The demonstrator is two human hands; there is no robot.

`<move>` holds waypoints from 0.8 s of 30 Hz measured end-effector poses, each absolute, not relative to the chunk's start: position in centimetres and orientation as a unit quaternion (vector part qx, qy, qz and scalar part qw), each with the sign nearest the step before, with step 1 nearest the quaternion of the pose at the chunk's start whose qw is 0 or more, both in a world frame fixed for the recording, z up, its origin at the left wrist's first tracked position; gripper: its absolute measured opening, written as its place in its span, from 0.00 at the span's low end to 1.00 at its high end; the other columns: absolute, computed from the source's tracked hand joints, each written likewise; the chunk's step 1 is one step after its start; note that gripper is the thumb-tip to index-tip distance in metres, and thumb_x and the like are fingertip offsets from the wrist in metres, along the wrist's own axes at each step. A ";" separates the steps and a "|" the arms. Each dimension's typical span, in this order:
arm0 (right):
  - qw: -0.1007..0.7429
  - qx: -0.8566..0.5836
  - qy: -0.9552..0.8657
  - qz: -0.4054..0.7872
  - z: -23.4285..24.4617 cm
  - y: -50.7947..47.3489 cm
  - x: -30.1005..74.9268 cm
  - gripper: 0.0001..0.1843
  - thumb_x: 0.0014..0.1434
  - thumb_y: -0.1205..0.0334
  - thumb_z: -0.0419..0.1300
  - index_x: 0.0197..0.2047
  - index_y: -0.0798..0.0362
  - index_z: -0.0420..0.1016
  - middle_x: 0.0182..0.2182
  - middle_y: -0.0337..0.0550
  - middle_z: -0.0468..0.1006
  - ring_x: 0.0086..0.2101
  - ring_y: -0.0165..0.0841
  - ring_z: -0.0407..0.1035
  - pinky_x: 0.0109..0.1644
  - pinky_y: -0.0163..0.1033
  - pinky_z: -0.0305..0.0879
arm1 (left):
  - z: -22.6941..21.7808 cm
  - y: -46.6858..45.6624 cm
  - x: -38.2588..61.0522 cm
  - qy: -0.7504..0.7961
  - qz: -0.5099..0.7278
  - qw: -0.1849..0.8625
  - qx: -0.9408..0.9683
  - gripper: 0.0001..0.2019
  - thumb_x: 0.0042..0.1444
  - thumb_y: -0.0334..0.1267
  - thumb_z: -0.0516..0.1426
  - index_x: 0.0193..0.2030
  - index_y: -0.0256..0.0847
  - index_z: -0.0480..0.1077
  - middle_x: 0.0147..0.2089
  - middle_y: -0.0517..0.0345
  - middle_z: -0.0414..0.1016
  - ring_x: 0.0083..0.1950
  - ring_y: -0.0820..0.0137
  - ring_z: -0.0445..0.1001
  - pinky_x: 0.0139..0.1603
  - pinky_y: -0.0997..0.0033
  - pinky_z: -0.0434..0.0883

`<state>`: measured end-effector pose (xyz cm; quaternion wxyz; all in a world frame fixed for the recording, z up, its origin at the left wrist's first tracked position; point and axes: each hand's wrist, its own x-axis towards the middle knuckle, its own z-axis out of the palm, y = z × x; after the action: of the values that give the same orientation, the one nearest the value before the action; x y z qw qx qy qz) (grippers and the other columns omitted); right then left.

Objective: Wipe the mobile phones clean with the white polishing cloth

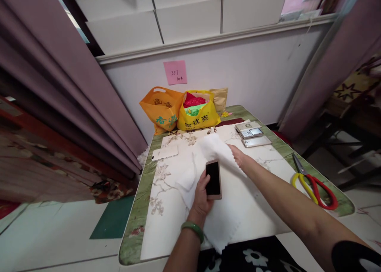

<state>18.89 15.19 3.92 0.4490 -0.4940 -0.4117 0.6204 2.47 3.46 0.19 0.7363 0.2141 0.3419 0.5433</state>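
Observation:
My left hand (202,194) grips a rose-gold smartphone (213,179) with a dark screen, held above a white cloth (226,208) spread on the table (139,208). A green bangle sits on that wrist. My right hand (239,157) pinches the far edge of the white cloth and lifts it a little, just right of the phone.
A white phone (164,152) lies at the table's left. Three more phones (252,134) lie at the far right. Scissors (311,182) with red and yellow handles rest at the right edge. Orange bag (162,109) and yellow bag (198,111) stand at the back against the wall.

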 end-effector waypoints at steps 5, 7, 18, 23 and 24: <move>0.412 -0.507 -0.511 0.559 2.9 13.2 17.4 0.14 0.40 0.55 0.69 0.31 0.53 0.79 0.26 0.37 0.77 0.27 0.30 0.66 0.31 0.32 0.60 | -0.3 3.2 3.3 0.367 0.552 0.686 0.300 0.27 0.50 0.42 0.63 0.59 0.40 0.69 0.55 0.48 0.75 0.53 0.59 0.74 0.57 0.58 0.67; 0.366 -0.502 -0.591 0.514 2.8 12.2 17.2 0.14 0.43 0.52 0.68 0.30 0.53 0.79 0.27 0.37 0.77 0.29 0.30 0.66 0.31 0.32 0.59 | -0.3 3.4 3.3 0.404 0.540 0.652 0.345 0.25 0.49 0.42 0.64 0.54 0.38 0.72 0.52 0.47 0.77 0.53 0.57 0.74 0.59 0.56 0.65; 0.356 -0.418 -0.587 0.595 4.2 9.5 16.3 0.24 0.52 0.40 0.61 0.27 0.56 0.74 0.21 0.35 0.72 0.22 0.27 0.60 0.26 0.31 0.54 | 5.5 3.4 0.6 0.431 0.425 0.649 0.460 0.16 0.46 0.36 0.66 0.44 0.39 0.78 0.49 0.49 0.79 0.57 0.55 0.71 0.65 0.54 0.58; 0.460 -0.397 -0.419 0.674 6.0 7.5 15.1 0.23 0.49 0.43 0.66 0.31 0.57 0.75 0.24 0.41 0.77 0.24 0.29 0.66 0.29 0.32 0.59 | 7.3 2.0 1.3 0.452 0.450 0.649 0.415 0.17 0.47 0.39 0.64 0.43 0.35 0.78 0.43 0.44 0.81 0.48 0.54 0.76 0.59 0.53 0.63; 0.481 -0.390 -0.386 0.683 6.3 7.1 14.8 0.21 0.49 0.44 0.66 0.31 0.56 0.75 0.25 0.41 0.77 0.24 0.29 0.67 0.31 0.33 0.61 | 7.6 1.7 1.5 0.454 0.455 0.646 0.412 0.16 0.47 0.40 0.64 0.43 0.34 0.78 0.43 0.44 0.81 0.47 0.55 0.77 0.58 0.53 0.64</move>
<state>14.85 7.11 6.30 0.4814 -0.3901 -0.3862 0.6833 1.45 1.75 7.60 0.6456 0.4121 0.4544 0.4549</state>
